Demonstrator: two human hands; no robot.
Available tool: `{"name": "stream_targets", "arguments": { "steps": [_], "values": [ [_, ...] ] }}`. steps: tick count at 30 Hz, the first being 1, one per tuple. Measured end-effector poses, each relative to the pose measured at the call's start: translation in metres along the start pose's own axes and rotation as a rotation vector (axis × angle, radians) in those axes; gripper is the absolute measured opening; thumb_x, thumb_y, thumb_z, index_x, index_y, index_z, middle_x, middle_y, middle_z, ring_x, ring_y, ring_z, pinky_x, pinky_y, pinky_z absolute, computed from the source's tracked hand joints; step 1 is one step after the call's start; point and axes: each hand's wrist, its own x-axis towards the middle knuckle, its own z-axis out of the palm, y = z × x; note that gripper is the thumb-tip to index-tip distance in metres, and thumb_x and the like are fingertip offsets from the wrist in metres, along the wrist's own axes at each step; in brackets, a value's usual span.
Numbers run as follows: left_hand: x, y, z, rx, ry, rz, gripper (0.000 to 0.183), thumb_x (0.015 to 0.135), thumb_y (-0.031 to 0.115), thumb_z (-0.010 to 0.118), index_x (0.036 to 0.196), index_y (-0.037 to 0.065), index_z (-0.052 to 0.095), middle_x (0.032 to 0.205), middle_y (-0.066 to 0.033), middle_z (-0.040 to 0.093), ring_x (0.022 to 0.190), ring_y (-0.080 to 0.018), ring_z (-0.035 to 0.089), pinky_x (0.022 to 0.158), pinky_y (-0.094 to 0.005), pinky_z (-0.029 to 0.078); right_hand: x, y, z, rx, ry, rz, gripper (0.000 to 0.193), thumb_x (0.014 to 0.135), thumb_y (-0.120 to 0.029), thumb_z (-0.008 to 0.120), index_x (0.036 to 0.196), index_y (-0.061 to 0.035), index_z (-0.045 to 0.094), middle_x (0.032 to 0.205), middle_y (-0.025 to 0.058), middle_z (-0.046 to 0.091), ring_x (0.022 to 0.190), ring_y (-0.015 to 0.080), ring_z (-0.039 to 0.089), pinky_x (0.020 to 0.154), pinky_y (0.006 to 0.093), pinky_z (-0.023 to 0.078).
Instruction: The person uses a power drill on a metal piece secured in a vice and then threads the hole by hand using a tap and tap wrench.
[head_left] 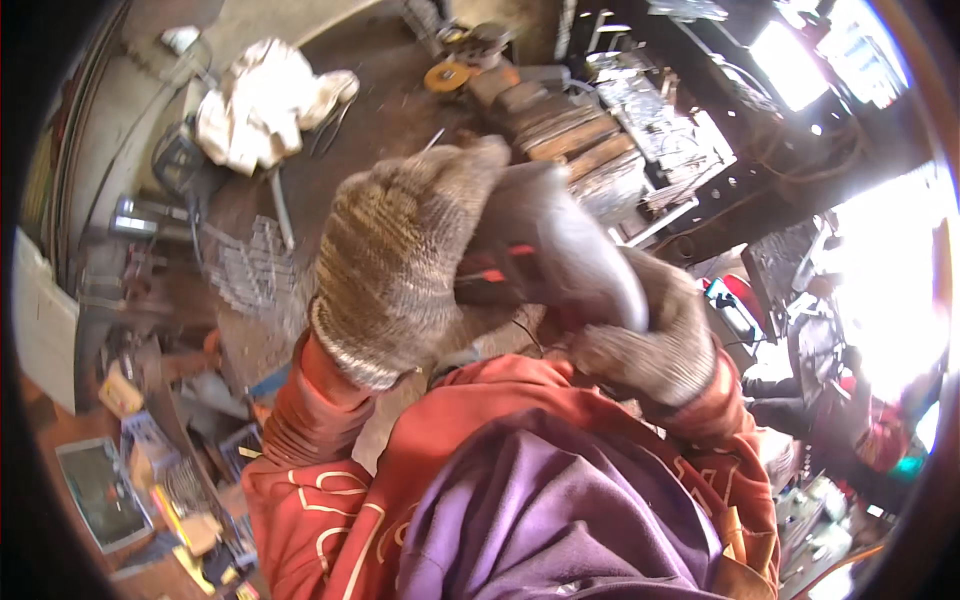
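Both my hands wear worn, brownish knit gloves, and between them is a dark grey, smooth, curved object with red marks (pixel 575 235), held up in front of my chest. Motion blur hides its exact kind. My left hand (pixel 400 250) is closed against its left side, the fingers pointing up toward its top edge. My right hand (pixel 655 335) wraps round its lower right end, with the fingertips curled beneath it. A thin dark cord shows below the object, between my wrists.
Ahead is a dark workbench (pixel 385 95) bearing a white cloth bundle (pixel 265 105), a yellow disc (pixel 446 76) and wooden blocks (pixel 575 135). Metal rods (pixel 250 265) lie at left, above boxes and tools. Another person in red (pixel 880 440) is at the far right.
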Motion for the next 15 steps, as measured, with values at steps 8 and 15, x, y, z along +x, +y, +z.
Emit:
{"name": "stream_targets", "arguments": {
  "steps": [8, 15],
  "values": [
    [0.156, 0.013, 0.034, -1.122, -0.167, 0.150, 0.090, 0.062, 0.038, 0.103, 0.136, 0.002, 0.065, 0.119, -0.0145, 0.071, 0.106, -0.0282, 0.071, 0.092, -0.0413, 0.058, -0.081, -0.082, -0.009, -1.094, 0.730, -0.738, 0.075, 0.067, -0.004, 0.087, 0.136, 0.0071, 0.059, 0.103, 0.0122, 0.075, 0.084, 0.0168, 0.072, 0.070, 0.0299, 0.058],
    [0.168, 0.000, 0.060, -1.341, -0.176, 0.012, 0.078, 0.069, 0.035, 0.102, 0.130, 0.000, 0.067, 0.112, -0.0109, 0.074, 0.098, -0.0213, 0.074, 0.085, -0.0360, 0.062, -0.043, -0.178, -0.007, -1.899, 0.630, -0.515, 0.064, 0.077, -0.010, 0.082, 0.137, -0.0015, 0.059, 0.105, 0.0105, 0.073, 0.090, 0.0187, 0.072, 0.074, 0.0321, 0.059]
  ]
}}
